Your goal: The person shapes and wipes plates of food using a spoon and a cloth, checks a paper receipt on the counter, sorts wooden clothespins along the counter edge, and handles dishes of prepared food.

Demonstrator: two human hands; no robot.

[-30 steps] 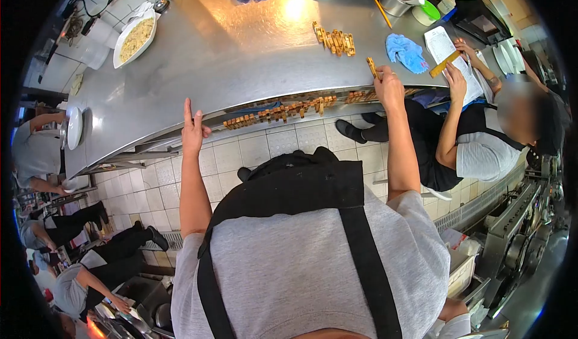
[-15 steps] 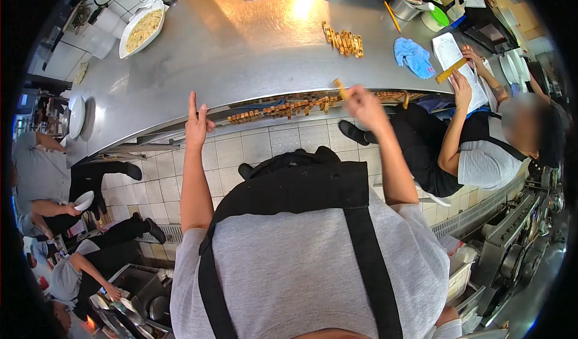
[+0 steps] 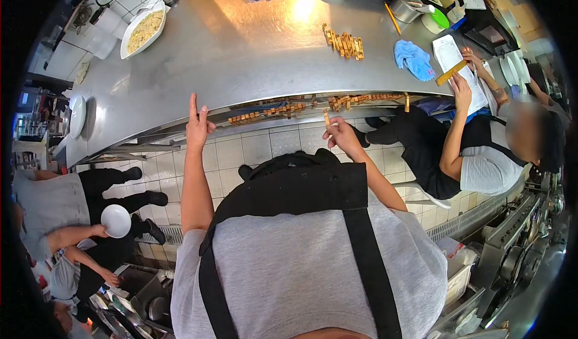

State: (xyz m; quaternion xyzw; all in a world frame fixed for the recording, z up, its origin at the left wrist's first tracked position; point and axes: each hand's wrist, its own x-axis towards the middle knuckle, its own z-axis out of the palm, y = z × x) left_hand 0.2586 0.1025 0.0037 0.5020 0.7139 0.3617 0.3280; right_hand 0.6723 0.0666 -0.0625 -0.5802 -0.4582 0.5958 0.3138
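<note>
My right hand (image 3: pixel 343 135) pinches a wooden clothespin (image 3: pixel 326 117) upright in front of the counter edge. Just beyond it, a row of similar clothespins (image 3: pixel 268 113) hangs along a rail under the counter. At the counter's front edge, my left hand (image 3: pixel 197 126) holds nothing; its index finger points forward, the thumb stands apart and the other fingers are partly curled. On the steel counter (image 3: pixel 241 56) a bunch of wooden clothespins (image 3: pixel 344 43) lies side by side, well beyond my right hand.
A blue cloth (image 3: pixel 413 60) and a metal pot (image 3: pixel 407 7) are on the right. At the right, a seated person (image 3: pixel 487 152) has hands on a paper and ruler. A bowl of rice-like food (image 3: pixel 143 33) stands far left. Behind, one person holds a white bowl (image 3: pixel 116 221).
My right hand has drawn back and left from the counter edge with the clothespin. My left hand stays put. The person at the left has moved closer with the white bowl.
</note>
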